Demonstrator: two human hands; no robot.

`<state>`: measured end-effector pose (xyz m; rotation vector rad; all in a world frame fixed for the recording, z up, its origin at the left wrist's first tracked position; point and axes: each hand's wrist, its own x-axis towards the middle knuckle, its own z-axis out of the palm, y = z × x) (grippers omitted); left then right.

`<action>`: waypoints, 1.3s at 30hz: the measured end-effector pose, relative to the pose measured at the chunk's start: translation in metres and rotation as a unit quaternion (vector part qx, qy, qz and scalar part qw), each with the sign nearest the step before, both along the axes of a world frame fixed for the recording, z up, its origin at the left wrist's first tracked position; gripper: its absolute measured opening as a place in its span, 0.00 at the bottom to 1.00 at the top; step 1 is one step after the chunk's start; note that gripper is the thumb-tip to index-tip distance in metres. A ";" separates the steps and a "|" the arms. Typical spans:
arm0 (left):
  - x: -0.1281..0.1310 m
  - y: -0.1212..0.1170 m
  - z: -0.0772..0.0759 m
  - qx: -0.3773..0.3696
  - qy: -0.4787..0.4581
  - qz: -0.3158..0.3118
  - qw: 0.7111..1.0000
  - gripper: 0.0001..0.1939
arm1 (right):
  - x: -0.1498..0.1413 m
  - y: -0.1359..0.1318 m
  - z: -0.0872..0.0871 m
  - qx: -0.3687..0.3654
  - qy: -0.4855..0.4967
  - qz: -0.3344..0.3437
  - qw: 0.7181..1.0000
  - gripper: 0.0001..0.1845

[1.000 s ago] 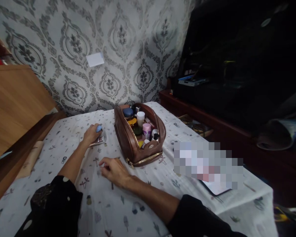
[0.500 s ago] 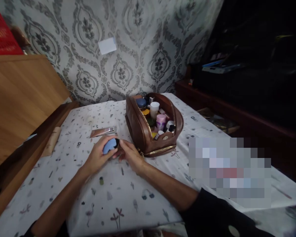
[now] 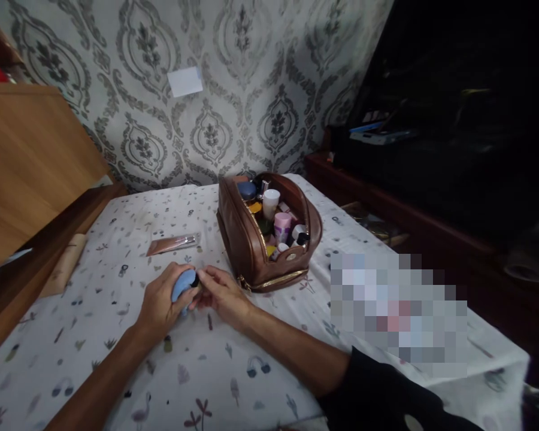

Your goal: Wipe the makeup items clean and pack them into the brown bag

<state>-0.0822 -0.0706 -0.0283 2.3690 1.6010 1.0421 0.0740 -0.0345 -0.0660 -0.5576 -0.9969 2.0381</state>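
Above the near part of the cloth-covered counter (image 3: 224,377), just to the left of the brown bag, a small blue object (image 3: 182,284) with a dark end is held between two bare hands. The left hand (image 3: 161,293) wraps it from the far and outer side, fingers curled over the blue part and thumb across the near face. The right hand (image 3: 227,296) meets it from the other side, thumb and forefinger pinching at the dark end, which is partly hidden. Beyond the hands, a slim clear packet (image 3: 173,243) with brownish-pink contents lies flat. To the right, the brown bag (image 3: 247,251) stands upright with its zipped top open; among its contents are a white-topped container (image 3: 270,205), a pink-topped container (image 3: 282,221) and a dark blue rounded item (image 3: 247,190). Near the left edge of the cloth rests a beige, elongated item (image 3: 63,266), beside a wooden panel (image 3: 36,143). Behind all this rises a wall (image 3: 211,134) in grey damask pattern, bearing a white card (image 3: 185,81).
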 end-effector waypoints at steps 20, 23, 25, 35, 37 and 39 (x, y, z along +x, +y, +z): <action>0.003 -0.008 0.007 -0.130 -0.242 0.051 0.960 0.29 | 0.007 -0.007 0.015 0.051 -0.048 0.069 0.995 0.33; 0.004 -0.005 0.004 -0.120 -0.269 0.089 0.951 0.27 | 0.007 -0.005 0.013 0.082 -0.075 0.012 0.994 0.30; 0.006 -0.004 0.003 -0.147 -0.295 0.094 0.939 0.28 | 0.006 -0.003 0.011 0.089 -0.072 -0.002 0.993 0.32; 0.008 -0.005 -0.001 -0.201 -0.358 0.061 0.910 0.25 | 0.012 -0.006 0.010 0.338 -0.257 -0.110 0.899 0.27; 0.008 -0.005 0.000 -0.182 -0.334 0.061 0.923 0.22 | 0.013 -0.009 0.010 0.375 -0.273 -0.123 0.877 0.26; 0.008 -0.006 0.000 -0.167 -0.315 0.057 0.932 0.21 | 0.013 -0.011 0.010 0.405 -0.275 -0.131 0.862 0.27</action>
